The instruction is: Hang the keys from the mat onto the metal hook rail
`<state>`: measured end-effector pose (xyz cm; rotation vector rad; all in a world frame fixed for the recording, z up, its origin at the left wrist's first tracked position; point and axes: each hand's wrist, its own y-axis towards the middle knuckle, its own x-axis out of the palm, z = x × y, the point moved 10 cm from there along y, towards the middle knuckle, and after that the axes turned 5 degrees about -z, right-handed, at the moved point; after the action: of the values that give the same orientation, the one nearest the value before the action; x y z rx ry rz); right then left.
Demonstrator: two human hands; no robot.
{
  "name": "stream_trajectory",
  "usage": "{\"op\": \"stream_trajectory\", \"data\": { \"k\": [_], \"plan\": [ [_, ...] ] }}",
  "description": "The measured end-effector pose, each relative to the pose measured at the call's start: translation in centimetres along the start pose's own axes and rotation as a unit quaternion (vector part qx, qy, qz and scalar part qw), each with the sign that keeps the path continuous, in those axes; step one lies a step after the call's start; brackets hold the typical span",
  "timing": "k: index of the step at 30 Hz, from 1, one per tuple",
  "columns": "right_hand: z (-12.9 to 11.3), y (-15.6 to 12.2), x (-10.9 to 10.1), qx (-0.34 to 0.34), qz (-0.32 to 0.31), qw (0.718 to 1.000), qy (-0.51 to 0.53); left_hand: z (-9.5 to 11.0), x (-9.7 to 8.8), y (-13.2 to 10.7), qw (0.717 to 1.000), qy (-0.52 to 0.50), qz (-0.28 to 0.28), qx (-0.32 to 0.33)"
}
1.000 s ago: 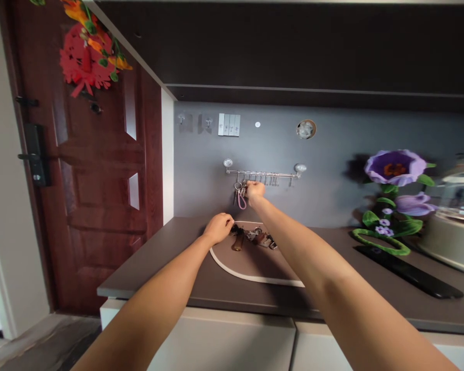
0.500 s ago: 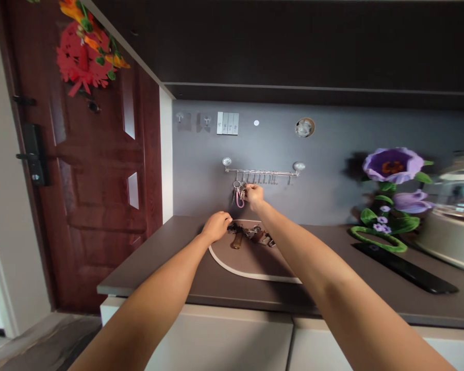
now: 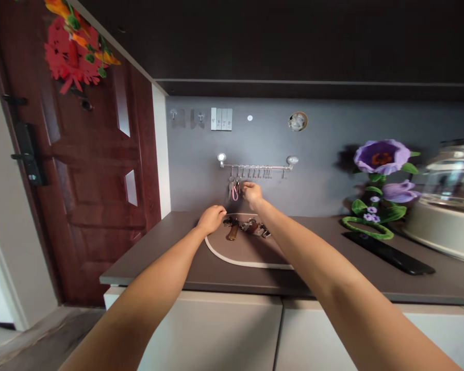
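on the oval mat (image 3: 240,258), the left hand (image 3: 212,218) curls at the left end of the key pile (image 3: 249,226). behind, the right hand (image 3: 252,194), fingers bunched, meets the pink-looped keys (image 3: 234,189) hanging on the hook rail (image 3: 257,166); whether either grips is unclear.

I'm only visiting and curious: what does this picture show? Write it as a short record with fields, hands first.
Left hand: curled at the left end of a key pile lying on a white-rimmed mat; grip unclear.
Right hand: up at a key bunch with a pink loop hanging from the hook rail; contact unclear.
Place: dark counter under a grey wall, wooden door at left.
Rest: purple flowers, flat black object, glass-lidded pot at right.
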<state>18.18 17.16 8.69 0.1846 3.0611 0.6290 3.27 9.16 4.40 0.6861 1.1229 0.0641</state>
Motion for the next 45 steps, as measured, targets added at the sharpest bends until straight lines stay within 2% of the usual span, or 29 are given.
{"op": "stream_trajectory", "data": {
  "k": [6,10,15,23,30,36,45],
  "plan": [
    [-1.2,-2.4,-0.6,-0.032,0.001,0.999,-0.021,-0.2,-0.1,-0.1,1.0,-0.007,-0.002,0.005],
    [-1.9,-4.9,-0.4,-0.065,-0.048,0.996,-0.039,0.2,-0.1,-0.1,1.0,-0.015,-0.013,0.019],
    [-0.6,-6.9,-0.7,-0.094,-0.106,0.982,-0.129,1.3,0.4,-0.3,0.998,-0.013,-0.046,0.043],
    [1.5,-6.9,0.0,-0.132,-0.158,0.926,-0.317,2.5,1.6,-0.3,0.993,-0.004,-0.087,0.077],
    [2.5,-6.7,1.1,-0.143,-0.169,0.903,-0.367,3.2,2.4,-0.1,0.993,0.013,-0.092,0.075],
    [3.0,-6.9,1.3,-0.104,-0.174,0.888,-0.412,2.8,2.9,0.1,0.993,0.019,-0.092,0.071],
    [2.7,-7.8,1.5,-0.078,-0.196,0.846,-0.489,2.7,3.0,0.0,0.99,0.035,-0.103,0.089]
  ]
}}
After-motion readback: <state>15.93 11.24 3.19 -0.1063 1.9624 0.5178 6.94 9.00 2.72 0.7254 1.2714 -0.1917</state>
